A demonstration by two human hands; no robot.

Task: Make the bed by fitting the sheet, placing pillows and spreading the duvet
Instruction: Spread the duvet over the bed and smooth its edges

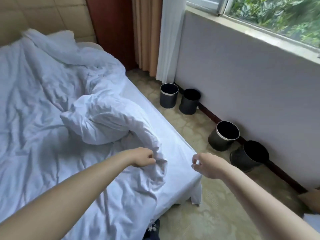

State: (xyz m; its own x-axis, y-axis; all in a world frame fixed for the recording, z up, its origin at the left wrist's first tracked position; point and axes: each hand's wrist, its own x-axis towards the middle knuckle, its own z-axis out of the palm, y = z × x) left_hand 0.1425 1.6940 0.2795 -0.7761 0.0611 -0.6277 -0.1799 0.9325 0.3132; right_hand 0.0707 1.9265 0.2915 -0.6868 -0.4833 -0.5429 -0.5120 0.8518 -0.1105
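Foot corner of the bed, seen from above. A fold of the duvet (52, 101) is pinched between the curled fingers and thumb of the left hand (143, 157), close to the corner. The right hand (206, 164) is held just above the edge of the sheet (155, 118), with its fingers loosely curled and nothing held in them.

Several faults may be expected from this position. Only a small bunch of cloth is gripped by one hand, so if the duvet is pulled from there it is likely to be dragged into a rope rather than spread flat. The sheet beneath may be caught in the same pinch, since both cloths are white and lie in contact; it could then be drawn off the mattress. At the corner (195, 194) the sheet hangs in a loose flap and does not appear to be tucked, so it could be dislodged by little force. Cloth swept over the bed's side could reach the carpet (199, 222) or the dark bins (168, 97) standing along the wall beneath the window.

The duvet is white, thin-looking and heavily creased. It is heaped over most of the bed, with one rolled mound near the middle and a twisted tail running down to the gripped fold. The sheet is exposed as a smooth strip along the window side. Pale bedding lies bunched against the headboard (43, 13); whether it is a pillow cannot be told.
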